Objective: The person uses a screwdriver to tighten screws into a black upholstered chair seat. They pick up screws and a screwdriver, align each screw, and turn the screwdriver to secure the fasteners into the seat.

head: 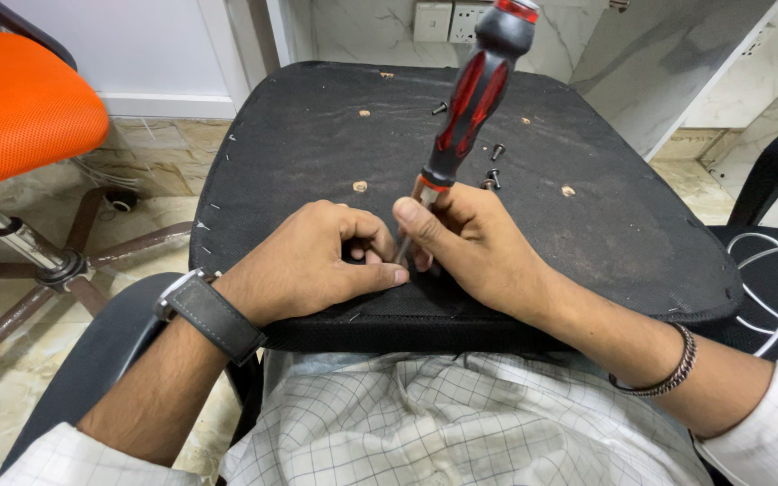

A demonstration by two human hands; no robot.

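Across the person's lap lies an upturned black chair seat base (317, 135), dusty, with pale screw holes. Near its front edge a screwdriver (470, 99) with a red and black handle stands almost upright. The right hand (474, 243) pinches its shaft below the handle; the left hand (317, 261) curls loosely beside the tip. Fingers hide the tip. Small black screws (494, 166) lie just behind the hands.

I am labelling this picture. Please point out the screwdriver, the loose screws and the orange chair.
screwdriver (472, 99), head view, on its red and black handle.
loose screws (494, 171), head view, on the pair lying on the black panel.
orange chair (15, 103), head view, on its seat.
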